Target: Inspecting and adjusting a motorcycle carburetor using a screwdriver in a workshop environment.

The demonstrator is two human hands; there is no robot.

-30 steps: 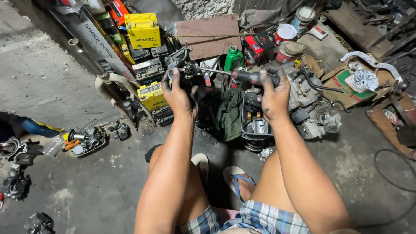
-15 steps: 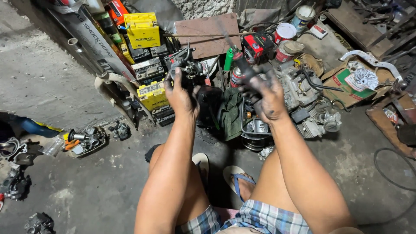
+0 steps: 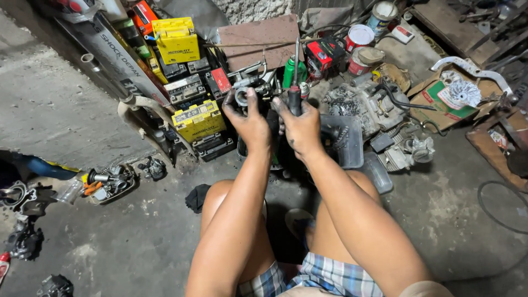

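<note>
My left hand (image 3: 250, 118) grips a small grey metal carburetor (image 3: 248, 88), held up in front of me above my knees. Close beside it, my right hand (image 3: 300, 127) is closed round a screwdriver (image 3: 295, 82) with a dark red-banded handle. Its thin shaft points straight up, away from me. Both hands are smeared with black grease and nearly touch each other. Below them sits a dark plastic tub (image 3: 345, 140), partly hidden by my forearms.
Yellow and black batteries (image 3: 198, 120) are stacked to the left, an engine block (image 3: 366, 102) lies to the right, with cans (image 3: 360, 37) and a green bottle (image 3: 288, 69) behind. Small greasy parts (image 3: 107, 181) lie on the concrete floor at left. A cardboard box (image 3: 451, 102) sits far right.
My right hand swung the screwdriver from lying sideways to pointing upright and moved left, close to my left hand. The left hand with the carburetor stayed about where it was.
</note>
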